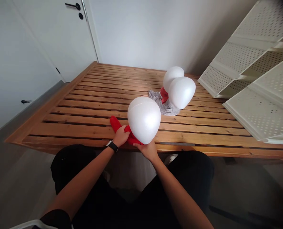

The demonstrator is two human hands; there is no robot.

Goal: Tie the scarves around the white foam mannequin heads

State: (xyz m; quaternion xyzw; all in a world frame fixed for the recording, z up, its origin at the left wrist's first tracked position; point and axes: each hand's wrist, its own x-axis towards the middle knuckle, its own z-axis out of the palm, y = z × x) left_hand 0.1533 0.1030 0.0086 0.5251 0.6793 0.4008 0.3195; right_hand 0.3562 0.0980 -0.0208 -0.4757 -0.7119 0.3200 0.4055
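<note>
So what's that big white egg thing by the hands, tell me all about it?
The nearest white foam head form is smooth, matte and egg-shaped, with a faint seam line across its top. It stands near the front edge of the slatted wooden table, on a red cloth. The left hand grips the cloth; the right hand touches its base.

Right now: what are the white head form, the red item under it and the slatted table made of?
White head form: probably foam, matte, with a faint seam line. Red item: soft cloth, creased, gripped by left hand and right hand. Slatted table: wood, visible grain, light sheen.
</note>
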